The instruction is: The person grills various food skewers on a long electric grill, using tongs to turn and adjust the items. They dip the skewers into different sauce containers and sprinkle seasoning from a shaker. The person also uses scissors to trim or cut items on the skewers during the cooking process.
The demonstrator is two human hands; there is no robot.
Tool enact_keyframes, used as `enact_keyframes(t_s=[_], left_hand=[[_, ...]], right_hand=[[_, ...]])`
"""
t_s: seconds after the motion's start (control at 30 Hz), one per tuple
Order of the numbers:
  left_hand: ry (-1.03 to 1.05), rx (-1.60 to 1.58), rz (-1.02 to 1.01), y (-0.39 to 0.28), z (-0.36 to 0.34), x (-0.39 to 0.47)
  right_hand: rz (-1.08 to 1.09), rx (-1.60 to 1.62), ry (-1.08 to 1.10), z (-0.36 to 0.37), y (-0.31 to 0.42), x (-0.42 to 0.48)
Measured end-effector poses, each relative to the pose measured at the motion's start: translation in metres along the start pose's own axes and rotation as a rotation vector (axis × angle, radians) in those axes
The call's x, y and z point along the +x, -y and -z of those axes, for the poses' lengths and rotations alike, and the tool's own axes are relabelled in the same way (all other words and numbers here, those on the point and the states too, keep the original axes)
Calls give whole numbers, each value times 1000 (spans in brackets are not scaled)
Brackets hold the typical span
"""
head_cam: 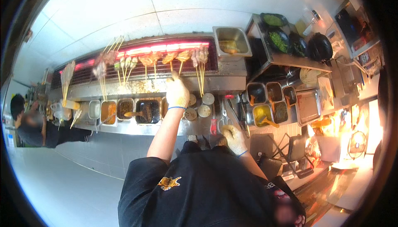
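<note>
My left hand point(178, 94), in a knitted white glove with a blue cuff, reaches over the grill's front ledge. Its fingertips close on the stick of a meat skewer point(169, 58). Other flattened meat skewers point(150, 59) lie beside it on the long grill point(136, 70), below a glowing red heating element point(164, 47). My right hand point(234, 138), gloved alike, is low at the counter's front edge with its fingers curled. Next to it are the handles of kitchen scissors point(224, 119) and a red-handled tool point(213, 126). Whether it grips anything is unclear.
Sauce pans point(108, 113) and lidded shakers point(204, 111) line the counter. More skewers point(200, 57) lie along the grill, with a steel pan point(232, 45) at its right end. Right are seasoning tubs point(262, 115) and a tray point(307, 107). A person point(29, 124) is far left.
</note>
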State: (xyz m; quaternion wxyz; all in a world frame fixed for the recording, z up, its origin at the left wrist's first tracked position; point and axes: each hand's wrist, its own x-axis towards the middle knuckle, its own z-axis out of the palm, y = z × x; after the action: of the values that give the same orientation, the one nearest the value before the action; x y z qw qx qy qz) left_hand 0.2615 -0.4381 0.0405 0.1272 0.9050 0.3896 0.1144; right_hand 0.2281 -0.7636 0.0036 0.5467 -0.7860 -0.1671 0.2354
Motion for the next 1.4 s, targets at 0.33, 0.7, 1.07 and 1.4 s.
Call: enact_keyframes(t_s=[0.33, 0.7, 1.07, 1.4], left_hand=[[129, -98, 99, 15, 23, 10], [134, -275, -78, -25, 45, -35], [-33, -323, -29, -40, 37, -40], [-137, 56, 285, 47, 59, 25]], right_hand=[[-217, -565, 9, -12, -59, 54], [-342, -754, 51, -8, -53, 85], [495, -1041, 49, 98, 205, 295], [464, -160, -149, 131, 191, 322]])
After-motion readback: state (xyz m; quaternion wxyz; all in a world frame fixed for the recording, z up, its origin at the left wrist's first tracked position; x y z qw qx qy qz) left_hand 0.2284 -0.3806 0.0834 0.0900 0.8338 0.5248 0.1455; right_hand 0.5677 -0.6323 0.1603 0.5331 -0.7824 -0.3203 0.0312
